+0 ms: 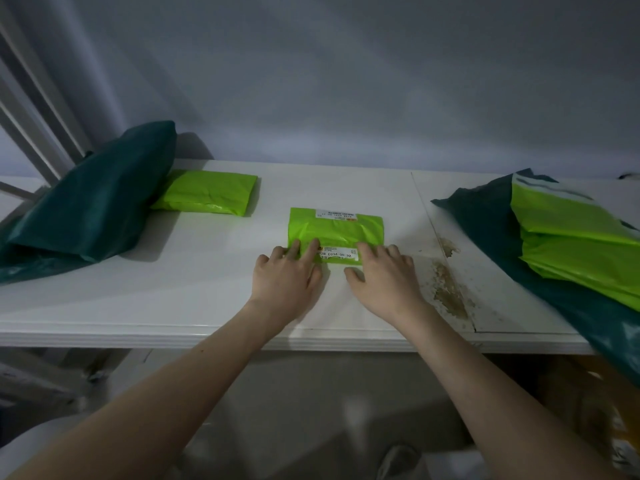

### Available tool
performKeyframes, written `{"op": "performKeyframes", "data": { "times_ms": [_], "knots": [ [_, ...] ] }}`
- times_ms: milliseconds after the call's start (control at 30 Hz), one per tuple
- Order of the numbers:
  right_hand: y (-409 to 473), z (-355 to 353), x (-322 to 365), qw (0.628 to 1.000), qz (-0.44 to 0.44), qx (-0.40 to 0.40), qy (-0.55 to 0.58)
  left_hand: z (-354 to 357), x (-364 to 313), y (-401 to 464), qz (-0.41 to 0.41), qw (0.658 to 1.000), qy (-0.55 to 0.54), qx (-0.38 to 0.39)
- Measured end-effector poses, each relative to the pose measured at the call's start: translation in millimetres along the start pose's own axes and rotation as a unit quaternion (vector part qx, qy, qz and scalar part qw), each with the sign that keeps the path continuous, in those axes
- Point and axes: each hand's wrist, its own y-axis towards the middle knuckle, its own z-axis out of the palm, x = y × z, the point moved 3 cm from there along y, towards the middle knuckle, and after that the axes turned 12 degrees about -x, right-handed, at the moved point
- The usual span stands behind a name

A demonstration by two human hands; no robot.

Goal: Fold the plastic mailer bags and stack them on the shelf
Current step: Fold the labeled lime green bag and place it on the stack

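Under both flat, pressing hands, left hand (284, 271) and right hand (384, 275), lies a folded lime-green mailer bag (336, 230), white-labelled

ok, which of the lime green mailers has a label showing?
The folded mailer at centre, under both hands: white labels at its far and near edges. The folded one at back left shows plain green, and no label shows on the loose ones at right.

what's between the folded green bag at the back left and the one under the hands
Only bare white shelf between the back-left folded bag and the labelled bag, in the head view.
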Motion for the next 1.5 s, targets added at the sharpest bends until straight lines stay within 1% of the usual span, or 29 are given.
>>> {"op": "performKeyframes", "data": {
  "times_ms": [33,200,233,267,333,367,433,500,533,567,600,667,733,833,900,967,1067,1100,1133,1167,1233,1267,1500],
  "knots": [
    [1,-2,1,1.0,-0.005,-0.015,-0.001,-1,1,0,-0.005,1.0,-0.008,0.008],
    [8,-11,5,0.995,-0.023,-0.085,0.047,-6,11,6,-0.053,0.993,-0.039,0.098],
    [9,-11,5,0.994,-0.02,-0.093,0.053,-8,13,8,-0.05,0.992,-0.04,0.111],
    [10,-11,4,0.993,-0.011,-0.102,0.061,-11,13,9,-0.031,0.991,-0.032,0.123],
    [12,-11,2,0.99,0.017,-0.116,0.075,-12,13,11,0.023,0.992,-0.013,0.126],
    [14,-11,0,0.99,0.037,-0.118,0.074,-13,14,12,0.029,0.991,-0.009,0.127],
    [17,-10,-6,0.989,0.096,-0.097,0.059,-8,21,14,-0.036,0.991,-0.048,0.122],
    [20,-6,-14,0.985,0.152,-0.047,0.06,0,28,19,-0.121,0.978,-0.114,0.124],
    [21,-3,-17,0.983,0.169,-0.024,0.068,3,30,20,-0.16,0.967,-0.156,0.126],
    [21,-2,-18,0.981,0.176,-0.007,0.079,3,32,23,-0.203,0.948,-0.215,0.119],
    [22,-1,-17,0.98,0.177,0.003,0.091,2,33,25,-0.246,0.922,-0.28,0.106],
    [22,0,-15,0.98,0.171,0.009,0.106,-1,35,29,-0.307,0.874,-0.365,0.096],
    [22,1,-12,0.98,0.165,0.012,0.107,-1,40,35,-0.37,0.827,-0.414,0.083],
    [23,4,-8,0.98,0.153,0.015,0.128,0,46,39,-0.447,0.779,-0.436,0.056],
    [23,4,-6,0.975,0.15,0.017,0.163,3,47,38,-0.495,0.736,-0.458,0.063],
    [23,3,-5,0.971,0.148,0.017,0.185,5,45,37,-0.524,0.689,-0.492,0.092],
    [23,2,-5,0.966,0.152,0.015,0.208,2,44,40,-0.516,0.63,-0.567,0.122],
    [24,2,-5,0.964,0.154,0.015,0.214,1,43,42,-0.508,0.625,-0.579,0.128],
    [24,2,-5,0.963,0.155,0.016,0.219,-1,42,43,-0.497,0.629,-0.583,0.132],
    [25,3,-5,0.962,0.155,0.017,0.224,-4,41,43,-0.485,0.642,-0.579,0.133],
    [25,3,-4,0.959,0.156,0.014,0.235,-8,39,43,-0.46,0.677,-0.564,0.108],
    [25,2,-3,0.957,0.16,0.014,0.242,-10,39,43,-0.453,0.685,-0.562,0.094],
    [35,8,10,0.93,0.208,-0.007,0.304,-25,57,42,-0.447,0.667,-0.596,0.023]
  ]
}}
